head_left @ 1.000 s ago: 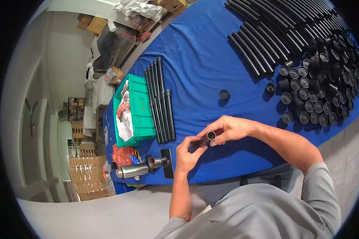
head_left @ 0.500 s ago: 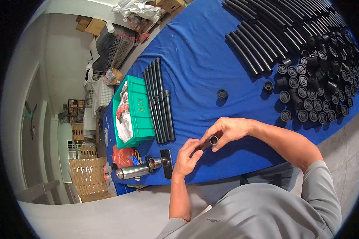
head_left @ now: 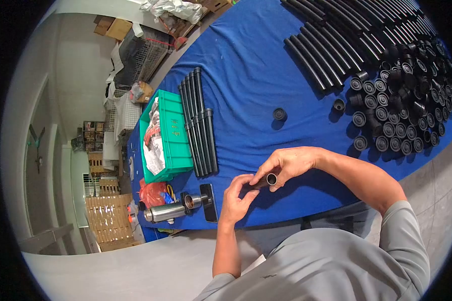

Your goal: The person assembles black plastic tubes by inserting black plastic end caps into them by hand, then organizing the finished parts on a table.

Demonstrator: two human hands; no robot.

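Between my two hands is a dark tube [head_left: 258, 185], its round open end turned up toward me beside my right thumb. My right hand [head_left: 292, 164] is closed around the open end. The fingers of my left hand [head_left: 235, 199] curl round the other end, which they mostly hide. A single black ribbed cap [head_left: 279, 114] sits on the blue cloth beyond my hands. Another black cap [head_left: 338, 105] stands to its right, hollow side showing.
Many black caps [head_left: 381, 115] cluster at the right, below rows of black tubes [head_left: 316, 55]. Left of my hands lie several capped tubes [head_left: 201, 135], a green crate [head_left: 172, 150], a phone [head_left: 209, 202] and a steel flask [head_left: 166, 212]. Blue cloth [head_left: 241, 65] covers the table.
The tube's open end has shifted slightly right and turned a little in my hands. Both hands keep their hold. The view has moved slightly.
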